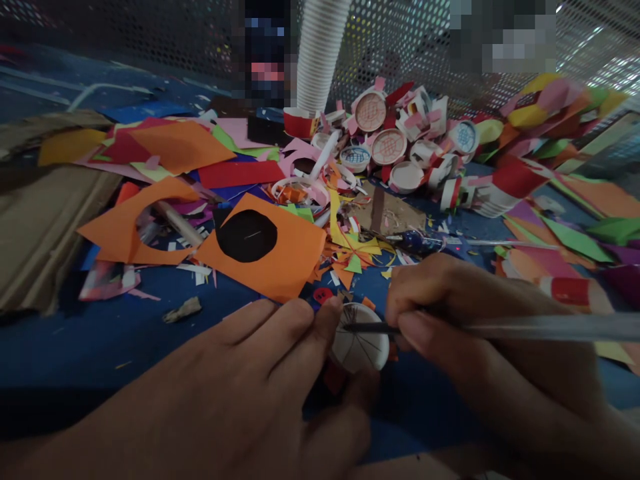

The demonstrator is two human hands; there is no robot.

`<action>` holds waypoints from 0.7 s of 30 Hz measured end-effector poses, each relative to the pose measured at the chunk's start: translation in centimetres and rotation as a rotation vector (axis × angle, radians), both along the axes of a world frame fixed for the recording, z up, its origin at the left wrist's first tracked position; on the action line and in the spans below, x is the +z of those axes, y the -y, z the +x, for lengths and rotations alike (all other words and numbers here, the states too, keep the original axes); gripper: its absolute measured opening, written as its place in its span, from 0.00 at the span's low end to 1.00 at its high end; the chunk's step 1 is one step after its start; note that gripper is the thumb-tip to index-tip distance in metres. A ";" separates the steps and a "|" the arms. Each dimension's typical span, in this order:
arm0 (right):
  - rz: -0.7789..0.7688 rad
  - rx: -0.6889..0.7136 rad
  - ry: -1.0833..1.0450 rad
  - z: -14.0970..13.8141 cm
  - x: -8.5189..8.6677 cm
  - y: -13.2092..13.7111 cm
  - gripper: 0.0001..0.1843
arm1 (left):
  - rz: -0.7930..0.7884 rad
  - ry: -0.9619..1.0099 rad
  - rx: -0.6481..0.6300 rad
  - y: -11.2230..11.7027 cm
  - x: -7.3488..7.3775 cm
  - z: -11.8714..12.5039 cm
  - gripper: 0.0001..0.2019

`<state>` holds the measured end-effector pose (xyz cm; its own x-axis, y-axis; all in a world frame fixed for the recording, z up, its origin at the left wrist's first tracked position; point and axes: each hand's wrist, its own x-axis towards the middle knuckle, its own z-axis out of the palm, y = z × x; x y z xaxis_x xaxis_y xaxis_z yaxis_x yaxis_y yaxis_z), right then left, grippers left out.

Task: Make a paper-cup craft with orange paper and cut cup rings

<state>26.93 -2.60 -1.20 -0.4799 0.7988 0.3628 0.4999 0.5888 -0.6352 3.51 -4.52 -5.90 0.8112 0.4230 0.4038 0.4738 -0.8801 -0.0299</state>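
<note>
A small white paper cup (367,350) stands near the front of the blue table, its round white end facing up with dark lines fanning across it. My left hand (270,373) is closed around the cup's side, fingers at its far rim and thumb at its near edge. Pinched in my right hand (465,327) is a pen (530,328) with a clear barrel. Its dark tip meets the lines on the white face. Just beyond the cup lies a small red scrap (323,295). Most of the cup's side is hidden by my left hand.
Orange paper sheets with round cut-outs (295,267) lie beyond my left hand. Several decorated paper cups (390,147) are heaped at the back by a ribbed white column (323,53). Cardboard (40,227) is at left, another pen (415,241) beyond my right hand, coloured paper (575,233) at right.
</note>
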 end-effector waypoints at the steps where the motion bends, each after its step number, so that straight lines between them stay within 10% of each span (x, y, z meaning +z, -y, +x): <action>1: 0.000 -0.007 -0.004 0.0 0.0 0.0 0.11 | 0.005 -0.001 0.000 0.0 0.0 0.0 0.17; 21: -0.016 0.045 -0.034 -0.3 -0.2 0.1 0.10 | -0.023 -0.016 -0.045 -0.3 0.2 -0.3 0.15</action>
<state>26.62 -2.75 -1.39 -0.5032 0.7824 0.3670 0.4511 0.6000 -0.6607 3.20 -4.18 -5.75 0.8358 0.3952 0.3812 0.4335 -0.9010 -0.0163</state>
